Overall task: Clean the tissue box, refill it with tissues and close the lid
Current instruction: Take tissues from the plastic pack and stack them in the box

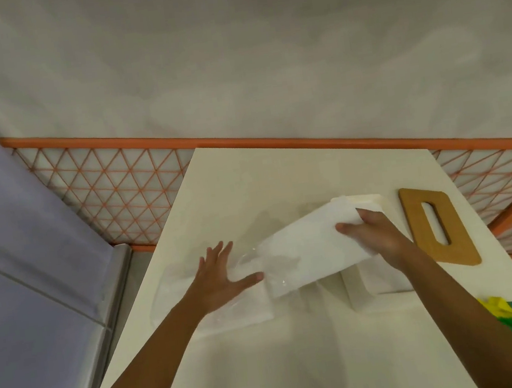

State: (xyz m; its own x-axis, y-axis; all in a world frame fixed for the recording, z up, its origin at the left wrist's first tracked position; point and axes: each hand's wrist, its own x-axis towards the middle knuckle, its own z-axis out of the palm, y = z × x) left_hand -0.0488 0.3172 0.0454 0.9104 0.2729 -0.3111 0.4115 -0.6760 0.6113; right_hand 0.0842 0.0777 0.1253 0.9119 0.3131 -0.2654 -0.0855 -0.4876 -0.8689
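Backing a cream tabletop [301, 365] stands an orange lattice railing [112, 192]; right hand [379, 236] grips white tissue stack [306, 245], left hand [220, 279] spread flat.

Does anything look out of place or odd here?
Nothing damaged or spilled. The wooden lid lies off the box, beside it; the right hand holds the tissue stack tilted, its clear wrapper loose under the left hand.

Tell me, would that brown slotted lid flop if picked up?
The lid looks like a thin, flat board, so probably stiff and light. Lying flat on the table, it should slide rather than roll; its slot offers a finger hold.
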